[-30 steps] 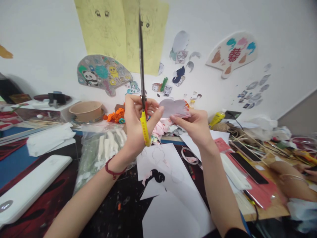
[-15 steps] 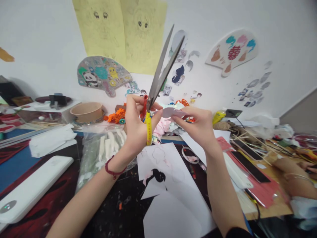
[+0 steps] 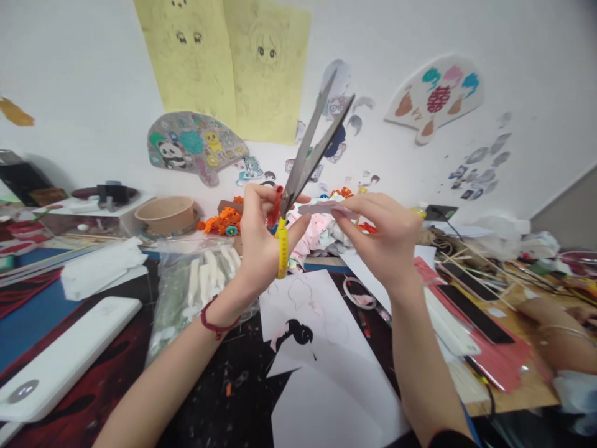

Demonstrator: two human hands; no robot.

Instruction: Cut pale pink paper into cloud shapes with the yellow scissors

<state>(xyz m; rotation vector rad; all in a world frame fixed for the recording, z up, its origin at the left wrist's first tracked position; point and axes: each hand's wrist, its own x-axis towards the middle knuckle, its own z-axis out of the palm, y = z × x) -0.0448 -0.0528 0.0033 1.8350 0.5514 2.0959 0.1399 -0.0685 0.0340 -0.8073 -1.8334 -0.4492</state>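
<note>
My left hand point(image 3: 263, 233) is closed on a pair of scissors point(image 3: 310, 155) by the red and yellow handle. The long blades point up and stand apart. Between my hands is a small pale paper piece point(image 3: 319, 207), pinched at its right end by my right hand point(image 3: 382, 233); its left end lies near my left fingertips. Below, on the dark table, lie white paper sheets point(image 3: 326, 398) with faint pencil outlines and a black cutout figure point(image 3: 297, 335).
Left are a clear bag point(image 3: 175, 298) of white pieces, a white device point(image 3: 69, 354) and a round tan bowl point(image 3: 165, 213). Cloth point(image 3: 310, 239) is heaped by the wall. At right, another person's forearm point(image 3: 555, 330) rests near red packaging point(image 3: 504, 361).
The scissors have tipped slightly right and sit lower in the picture. My right hand has shifted right, and the paper piece now looks flatter, seen more edge-on.
</note>
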